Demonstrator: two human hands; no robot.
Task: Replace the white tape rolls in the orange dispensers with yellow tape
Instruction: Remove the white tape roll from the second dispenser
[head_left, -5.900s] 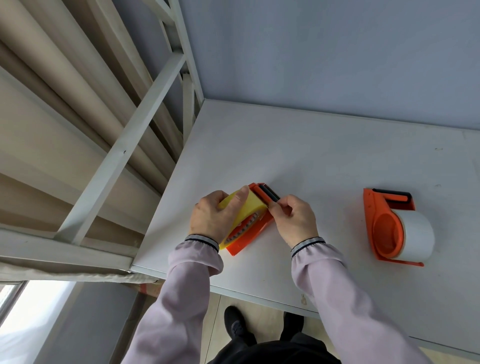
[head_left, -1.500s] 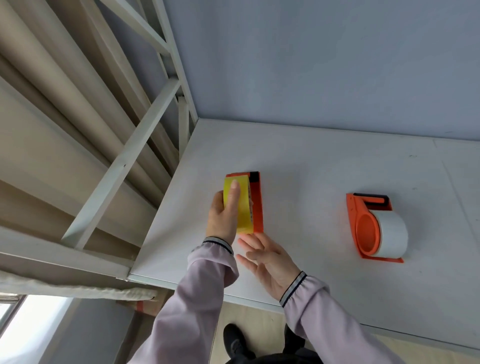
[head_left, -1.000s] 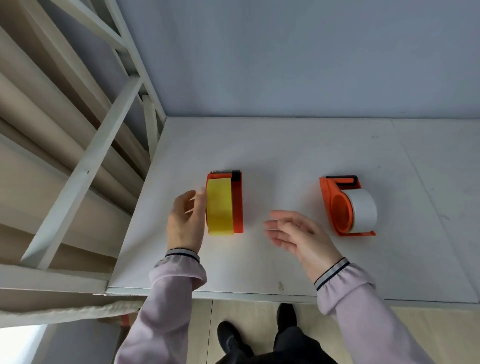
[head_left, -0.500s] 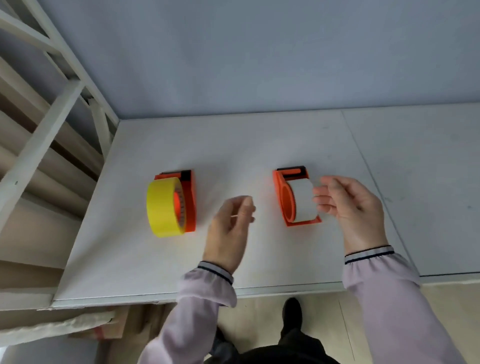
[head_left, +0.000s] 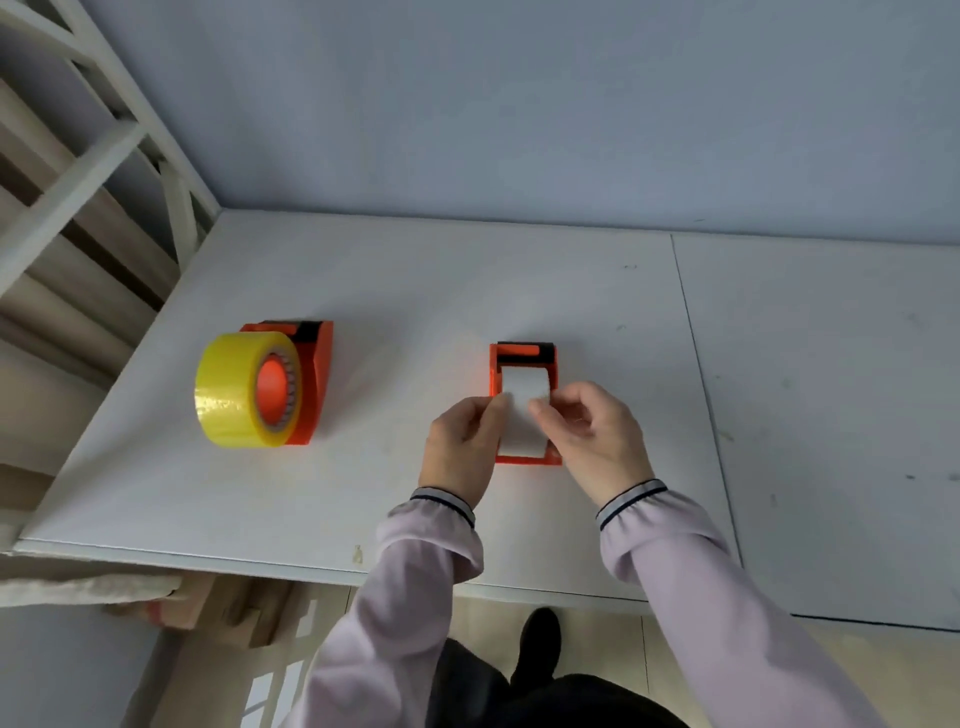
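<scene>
Against a grey wall, the white desk (head_left: 519, 291) carries a dispenser already loaded with yellow tape (head_left: 240, 397). Both hands, left (head_left: 460, 447) and right (head_left: 592, 434), pinch the white roll (head_left: 523, 410) in the second orange dispenser (head_left: 523, 358), apparently to free it.

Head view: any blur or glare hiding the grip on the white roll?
Head view: even soft light, no glare; both the left hand and right hand look slightly motion-blurred at the white roll, so finger contact is unclear; shelving at the left edge bends from wide-angle distortion.
</scene>
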